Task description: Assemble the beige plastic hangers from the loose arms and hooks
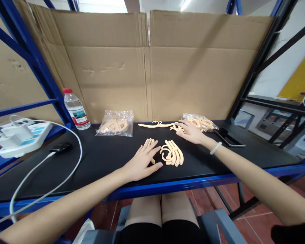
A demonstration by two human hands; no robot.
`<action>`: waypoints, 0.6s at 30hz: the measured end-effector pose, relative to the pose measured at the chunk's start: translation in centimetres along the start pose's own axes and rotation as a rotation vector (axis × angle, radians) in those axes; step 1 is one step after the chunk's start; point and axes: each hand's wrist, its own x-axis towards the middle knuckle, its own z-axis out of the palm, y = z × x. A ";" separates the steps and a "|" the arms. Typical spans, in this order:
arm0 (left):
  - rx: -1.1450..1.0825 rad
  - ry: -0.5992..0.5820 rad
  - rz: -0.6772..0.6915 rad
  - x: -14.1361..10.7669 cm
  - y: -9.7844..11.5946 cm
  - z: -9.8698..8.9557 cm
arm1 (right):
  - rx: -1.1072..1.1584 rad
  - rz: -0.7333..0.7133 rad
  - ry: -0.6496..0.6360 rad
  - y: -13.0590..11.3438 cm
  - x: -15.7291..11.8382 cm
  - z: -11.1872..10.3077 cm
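My left hand (143, 162) lies palm down with fingers spread over a few beige plastic strips (153, 160), partly hidden under it. Just right of it sits a neat group of curved beige pieces (176, 153), several hanger arms side by side with hooks at their left. My right hand (191, 132) reaches to the back, fingers stretched out and touching small beige pieces (177, 128); what lies beneath the palm is hidden. Left of those fingertips rests a long beige hanger (152, 125) with a curved hook.
Clear bags of beige parts, a left bag (115, 124) and a right bag (202, 122), lie by the cardboard wall (104, 67). A phone (228, 137) is at the right. A water bottle (77, 110), power strip (25, 139) and white cable (80, 149) occupy the left.
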 end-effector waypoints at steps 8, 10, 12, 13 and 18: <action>-0.047 0.118 0.056 -0.6 -0.3 -0.2 | -0.022 -0.100 -0.198 3.3 2.6 2.4; -0.065 0.120 0.059 -0.6 -0.3 -0.2 | -0.021 -0.105 -0.213 3.3 2.7 2.7; -0.066 0.115 0.071 -0.7 -0.3 -0.2 | -0.016 -0.108 -0.218 3.3 2.6 2.8; -0.063 0.110 0.079 -0.7 -0.2 -0.2 | -0.012 -0.111 -0.218 3.3 2.5 2.8; -0.052 0.101 0.102 -1.0 0.1 -0.4 | 0.011 -0.127 -0.220 2.2 0.9 1.9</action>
